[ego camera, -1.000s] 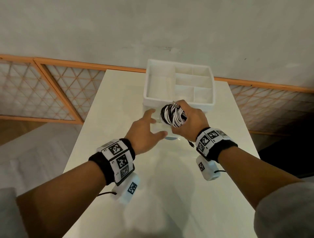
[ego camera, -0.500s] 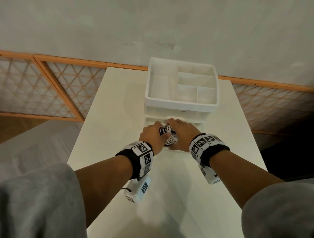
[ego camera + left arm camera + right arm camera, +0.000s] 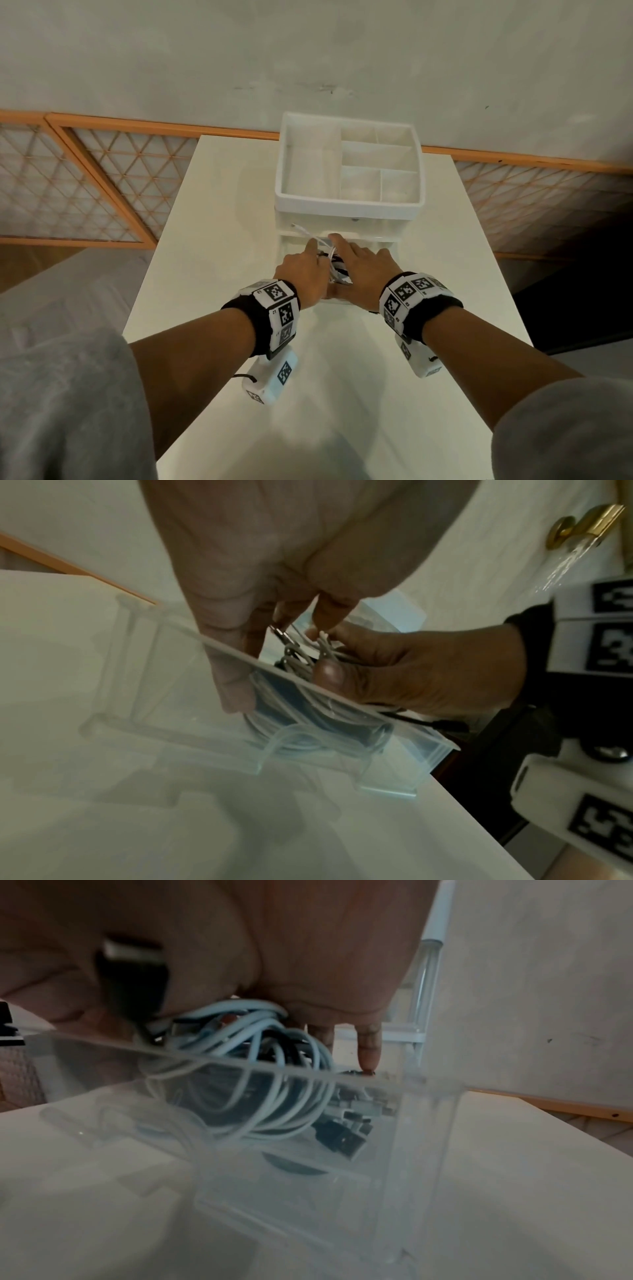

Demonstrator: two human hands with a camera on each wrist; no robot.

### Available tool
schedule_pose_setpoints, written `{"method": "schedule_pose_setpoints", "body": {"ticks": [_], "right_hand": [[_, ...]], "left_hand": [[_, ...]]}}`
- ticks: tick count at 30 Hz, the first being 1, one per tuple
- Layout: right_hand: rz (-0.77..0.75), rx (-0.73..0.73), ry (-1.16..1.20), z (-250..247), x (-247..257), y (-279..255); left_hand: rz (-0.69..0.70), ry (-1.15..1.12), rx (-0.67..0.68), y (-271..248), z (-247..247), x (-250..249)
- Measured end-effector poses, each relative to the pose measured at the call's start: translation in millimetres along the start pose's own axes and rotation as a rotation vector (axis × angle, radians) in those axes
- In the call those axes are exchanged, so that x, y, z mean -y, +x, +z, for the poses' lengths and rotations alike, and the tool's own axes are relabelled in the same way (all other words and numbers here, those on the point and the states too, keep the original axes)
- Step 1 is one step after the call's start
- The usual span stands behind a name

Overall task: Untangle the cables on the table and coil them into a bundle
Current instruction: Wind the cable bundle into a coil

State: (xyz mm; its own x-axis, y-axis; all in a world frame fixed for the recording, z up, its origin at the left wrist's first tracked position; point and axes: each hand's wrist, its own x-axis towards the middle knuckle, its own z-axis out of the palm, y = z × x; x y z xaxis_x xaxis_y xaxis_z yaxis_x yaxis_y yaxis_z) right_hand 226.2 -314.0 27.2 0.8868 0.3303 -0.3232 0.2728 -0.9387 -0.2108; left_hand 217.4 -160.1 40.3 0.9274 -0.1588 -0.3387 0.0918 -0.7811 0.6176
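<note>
head: left hand (image 3: pixel 303 272) and right hand (image 3: pixel 361 270) meet over cable bundle (image 3: pixel 337 266) in clear drawer (image 3: pixel 388 245) on table (image 3: pixel 212 222) | left wrist: left fingers (image 3: pixel 232 685) straight, touching bundle — right thumb (image 3: pixel 329 673) pinching it | right wrist: bundle lies inside drawer

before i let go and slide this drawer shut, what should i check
1. Cable bundle inside the clear drawer: ok, it sits between the walls.
2. Loose white cable end tucked in: not ok, it sticks up toward the front of the white organizer.
3. Black plug below the rim: ok, it lies low in the drawer.
4. Left hand clear of the drawer: not ok, its fingers press on the bundle.
5. Right hand clear of the drawer: not ok, it holds the bundle.
6. Coil holds its shape once released: cannot tell.
</note>
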Motion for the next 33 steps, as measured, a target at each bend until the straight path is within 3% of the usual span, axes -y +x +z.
{"method": "schedule_pose_setpoints", "body": {"ticks": [4,9,12,15,17,21,25,28,33], "right_hand": [[-0.031,-0.003,-0.012,1,-1,1],[-0.034,0.037,-0.037,1,-4,1],[-0.045,0.067,-0.038,-1,-5,3],[-0.054,0.103,-0.063,1,-9,6],[-0.037,0.086,-0.009,3,-10,7],[-0.011,0.062,0.117,-1,-9,4],[0.003,-0.04,0.302,-33,-10,-17],[-0.032,-0.147,0.288,-53,-6,-36],[-0.063,0.061,0.025,-37,-4,-54]], "left_hand": [[0.065,-0.004,-0.024,-8,1,-3],[0.058,-0.294,-0.284,-10,2,6],[0.263,-0.329,-0.348,-10,1,14],[0.436,-0.356,-0.267,-8,4,21],[0.428,-0.313,-0.203,-4,6,22],[0.321,0.008,-0.142,4,10,22],[0.26,0.095,-0.146,5,12,13],[0.205,0.13,-0.153,8,13,7],[0.176,0.122,-0.155,15,21,5]]}}
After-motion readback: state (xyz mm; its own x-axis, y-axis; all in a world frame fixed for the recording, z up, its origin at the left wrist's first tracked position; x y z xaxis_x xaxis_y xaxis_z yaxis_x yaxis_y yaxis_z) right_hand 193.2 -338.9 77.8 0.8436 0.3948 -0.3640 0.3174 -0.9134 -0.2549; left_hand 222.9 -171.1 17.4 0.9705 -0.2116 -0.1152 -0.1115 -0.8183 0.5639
